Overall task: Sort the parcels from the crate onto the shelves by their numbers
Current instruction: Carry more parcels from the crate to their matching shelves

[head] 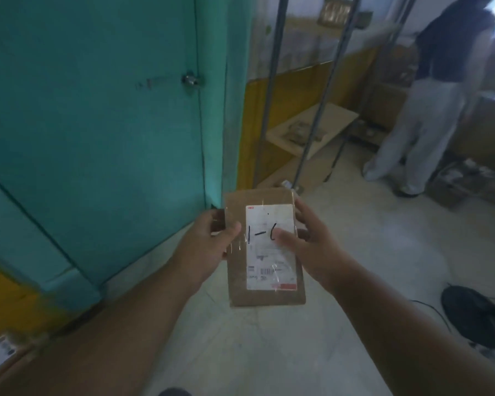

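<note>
- The parcel (265, 247), a flat brown envelope, is held in the air in front of the teal door (97, 110), above the pale floor (269, 352).
- Its long axis runs away from the person, slightly tilted; the white label (270, 247) faces up, with "1-" written by hand.
- The left hand (209, 244) grips its left edge, thumb curled on top.
- The right hand (306, 247) holds its right edge, thumb pressing the label.
- Beyond the parcel stands a metal shelf (312, 130).

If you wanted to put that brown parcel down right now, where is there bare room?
The pale shelf board is bare toward its right end; small packets crowd its left. The pale floor is open between the metal shelf posts and the black fan.
</note>
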Motion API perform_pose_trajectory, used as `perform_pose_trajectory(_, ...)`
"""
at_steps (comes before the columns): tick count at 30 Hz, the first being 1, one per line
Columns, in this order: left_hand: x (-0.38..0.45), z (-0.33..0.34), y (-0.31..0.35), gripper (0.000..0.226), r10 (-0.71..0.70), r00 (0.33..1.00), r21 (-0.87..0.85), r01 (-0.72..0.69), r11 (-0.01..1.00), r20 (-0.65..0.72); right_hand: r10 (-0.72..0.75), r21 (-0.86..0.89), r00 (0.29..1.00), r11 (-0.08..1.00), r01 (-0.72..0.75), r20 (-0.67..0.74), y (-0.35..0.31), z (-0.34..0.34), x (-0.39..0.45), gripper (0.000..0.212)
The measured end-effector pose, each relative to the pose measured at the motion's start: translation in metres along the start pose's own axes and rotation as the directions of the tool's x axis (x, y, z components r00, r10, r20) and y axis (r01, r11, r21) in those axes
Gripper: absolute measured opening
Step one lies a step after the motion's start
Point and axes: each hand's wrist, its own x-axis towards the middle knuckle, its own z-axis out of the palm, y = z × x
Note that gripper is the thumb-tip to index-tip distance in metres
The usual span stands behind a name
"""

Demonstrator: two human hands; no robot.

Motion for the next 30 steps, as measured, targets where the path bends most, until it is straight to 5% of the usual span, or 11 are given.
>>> perform_pose_trajectory(5, 0.086, 0.071, 0.015, 0.021, -0.035, 0.999, 0.061, 0.035, 0.997, -0.002, 0.101, 0.023, 0.995, 0.995, -0.101, -0.001, 0.012, -0.07, 0.029, 0.115)
perform_pose_trajectory(10, 0.182, 0.154, 0.033, 0.002, -0.045, 0.997, 0.072, 0.04, 0.997, 0.064, 0.051, -0.042, 0.933, 0.997, -0.07, -0.357, 0.015, -0.142, 0.075, 0.076)
perform_pose_trajectory(15, 0.254, 0.252, 0.081, 0.004, 0.004, 0.983, 0.108, -0.024, 0.994, 0.185, 0.112, 0.067, 0.933, 0.993, -0.095, -0.341, 0.0, -0.235, 0.102, 0.1)
perform_pose_trajectory(22, 0.35, 0.403, 0.121, 0.019, 0.093, 0.904, 0.11, -0.152, 0.982, 0.417, 0.033, 0.017, 0.819, 0.999, -0.028, -0.573, 0.011, -0.396, 0.136, 0.091)
perform_pose_trajectory(30, 0.451, 0.561, 0.2, 0.031, 0.172, 0.897, 0.083, -0.224, 0.971, 0.408, -0.091, -0.111, 0.831, 0.993, 0.035, -0.549, -0.022, -0.607, 0.226, 0.092)
